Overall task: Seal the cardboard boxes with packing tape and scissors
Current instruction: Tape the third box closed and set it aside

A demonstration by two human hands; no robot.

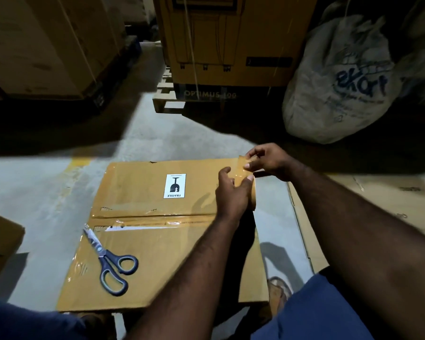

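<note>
At the cardboard box's point(142, 182) far right corner, the tape roll point(254, 196) is gripped by the left hand point(231, 195) and its loose end pinched by the right hand point(268, 159), scissors point(109, 261) parked flat on the box's near-left side.

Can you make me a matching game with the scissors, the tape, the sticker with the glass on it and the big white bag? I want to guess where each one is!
Things:
1. scissors
2. tape roll
3. fragile sticker
4. white sack

Places:
A. gripped by the left hand
B. on the floor behind the box, at the right
C. lying loose on the box's near flap
D. stuck on the box's far flap

Pairs: 1-C, 2-A, 3-D, 4-B.
</note>
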